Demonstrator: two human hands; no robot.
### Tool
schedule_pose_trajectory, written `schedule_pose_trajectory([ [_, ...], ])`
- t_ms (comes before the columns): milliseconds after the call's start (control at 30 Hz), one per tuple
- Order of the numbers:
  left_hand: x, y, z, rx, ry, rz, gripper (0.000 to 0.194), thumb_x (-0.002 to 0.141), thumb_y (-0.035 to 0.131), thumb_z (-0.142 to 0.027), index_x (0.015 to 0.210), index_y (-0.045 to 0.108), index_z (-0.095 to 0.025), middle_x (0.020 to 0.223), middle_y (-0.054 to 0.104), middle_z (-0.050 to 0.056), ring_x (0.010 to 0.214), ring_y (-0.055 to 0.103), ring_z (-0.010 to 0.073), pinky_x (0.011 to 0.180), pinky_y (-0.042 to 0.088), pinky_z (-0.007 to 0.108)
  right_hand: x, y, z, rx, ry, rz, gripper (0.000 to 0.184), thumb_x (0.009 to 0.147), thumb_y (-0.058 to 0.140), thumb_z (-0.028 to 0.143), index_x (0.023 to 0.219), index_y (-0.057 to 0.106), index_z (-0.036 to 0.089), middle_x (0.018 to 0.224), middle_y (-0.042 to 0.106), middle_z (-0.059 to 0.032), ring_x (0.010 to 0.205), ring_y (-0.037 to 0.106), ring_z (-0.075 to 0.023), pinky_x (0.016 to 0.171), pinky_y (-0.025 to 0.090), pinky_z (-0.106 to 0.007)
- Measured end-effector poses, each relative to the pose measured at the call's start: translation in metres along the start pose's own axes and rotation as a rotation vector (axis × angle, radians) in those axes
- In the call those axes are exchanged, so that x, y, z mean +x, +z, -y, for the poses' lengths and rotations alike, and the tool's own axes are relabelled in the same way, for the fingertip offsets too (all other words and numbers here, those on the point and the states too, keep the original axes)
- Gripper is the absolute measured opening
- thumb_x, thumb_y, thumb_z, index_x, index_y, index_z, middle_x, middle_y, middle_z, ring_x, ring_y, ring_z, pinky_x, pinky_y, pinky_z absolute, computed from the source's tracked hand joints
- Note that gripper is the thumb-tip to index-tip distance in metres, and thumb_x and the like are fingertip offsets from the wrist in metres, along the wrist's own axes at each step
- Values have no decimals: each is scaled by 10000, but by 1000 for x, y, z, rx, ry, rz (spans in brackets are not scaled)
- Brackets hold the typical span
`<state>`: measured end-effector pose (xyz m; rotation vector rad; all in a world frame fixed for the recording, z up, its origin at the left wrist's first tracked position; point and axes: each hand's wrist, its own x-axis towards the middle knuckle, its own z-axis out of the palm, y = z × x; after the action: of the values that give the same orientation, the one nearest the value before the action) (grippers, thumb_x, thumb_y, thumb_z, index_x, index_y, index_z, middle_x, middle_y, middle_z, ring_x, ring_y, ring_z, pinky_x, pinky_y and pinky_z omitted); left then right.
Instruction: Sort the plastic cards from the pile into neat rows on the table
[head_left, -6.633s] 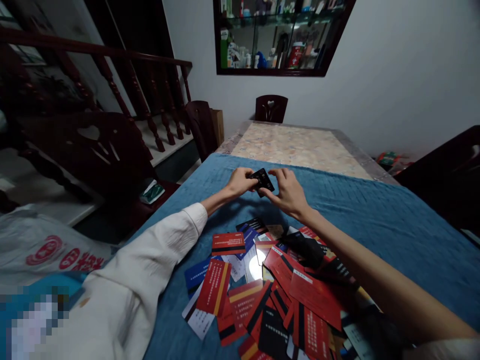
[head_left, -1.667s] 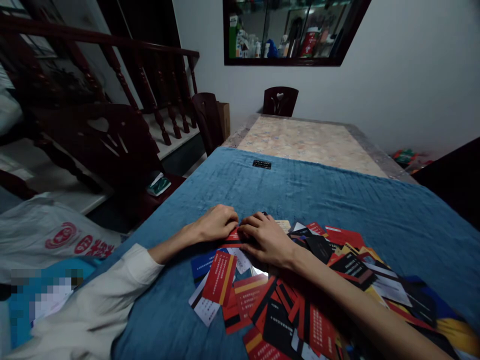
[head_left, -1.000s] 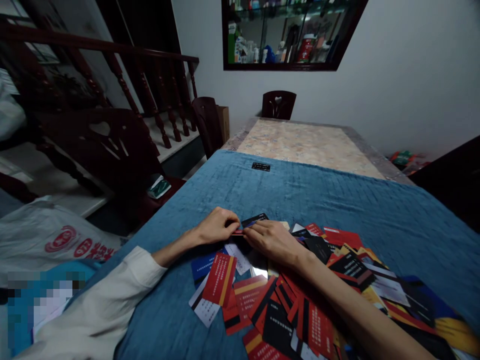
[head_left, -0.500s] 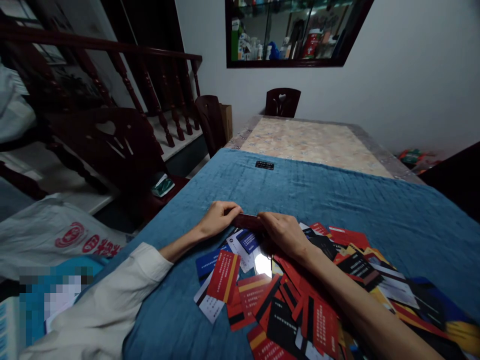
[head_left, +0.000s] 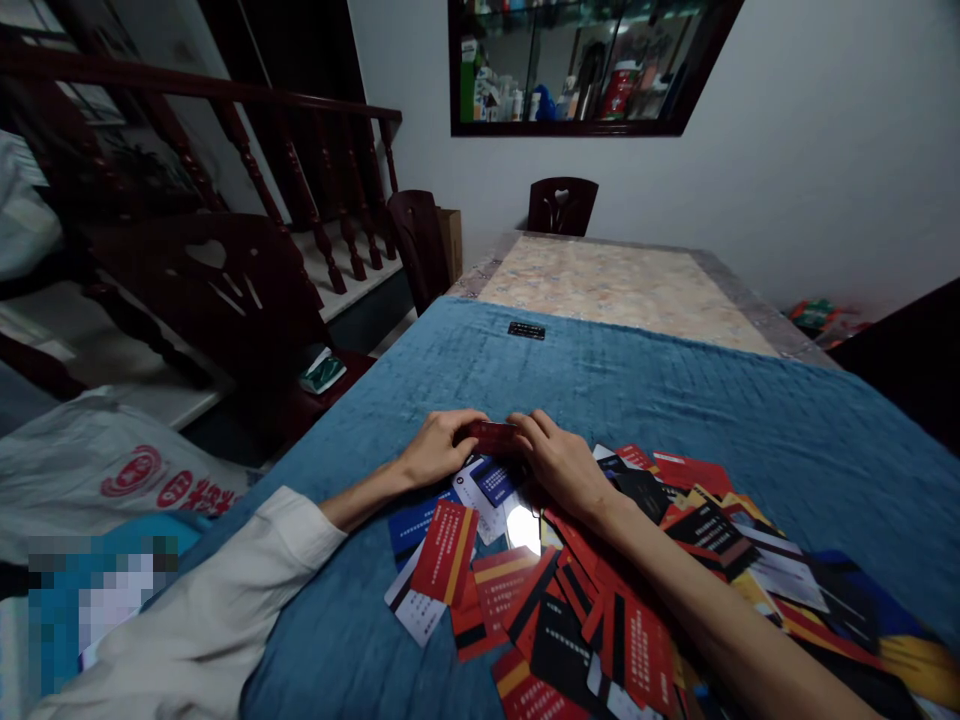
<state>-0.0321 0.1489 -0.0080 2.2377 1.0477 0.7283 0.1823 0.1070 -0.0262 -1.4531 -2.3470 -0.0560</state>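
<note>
Table (head_left: pixel 600 280) half under blue cloth (head_left: pixel 675 400); L grip (head_left: pixel 439 448) & R grip (head_left: pixel 566 470), ea. nearly closed, pinch opp. ends of dk-red card (head_left: pixel 493 436) at far edge of card pile (head_left: pixel 499 590). Prob. single-card handling step; next move calls for lvl 2-hand hold.

A blue cloth (head_left: pixel 637 390) covers the near part of the worktop (head_left: pixel 600 275), whose far part shows beige. Overlapping cards (head_left: pixel 574 585), many red, spread over the cloth; a black card (head_left: pixel 526 330) lies well apart, near its far edge.
</note>
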Motion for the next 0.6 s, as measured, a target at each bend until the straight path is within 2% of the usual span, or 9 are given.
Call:
schedule_pose_trajectory([
  [167,0,3,7,31,24,-19,402,806,552,-68,1178,677,-159,1189,728,70,1098,670,198,1028,506,358,1,0,3,121,34,13,308,968,440,150,1264,513,198,1170,578,-102,854,646,-181,710,503,-286],
  [300,1,4,10,24,6,-27,439,810,546,-67,1224,658,-161,1235,708,83,1131,658,202,1056,492,379,1,-2,1,214,7,0,361,917,491,137,1274,506,185,1189,566,-124,981,630,-219,832,526,-347],
  [500,6,5,9,-105,-82,-52,451,780,560,-74,1214,644,-156,1060,745,57,926,691,180,902,545,322,2,-1,-2,324,3,-22,597,819,556,88,1390,428,210,1266,522,-134,1075,611,-246,912,535,-406],
  [600,12,6,10,-162,-108,-61,441,765,573,-78,1195,647,-144,957,736,46,827,671,161,805,545,288,2,2,-1,361,13,-60,652,784,551,59,1400,410,218,1301,491,-133,1116,594,-250,951,530,-423],
])
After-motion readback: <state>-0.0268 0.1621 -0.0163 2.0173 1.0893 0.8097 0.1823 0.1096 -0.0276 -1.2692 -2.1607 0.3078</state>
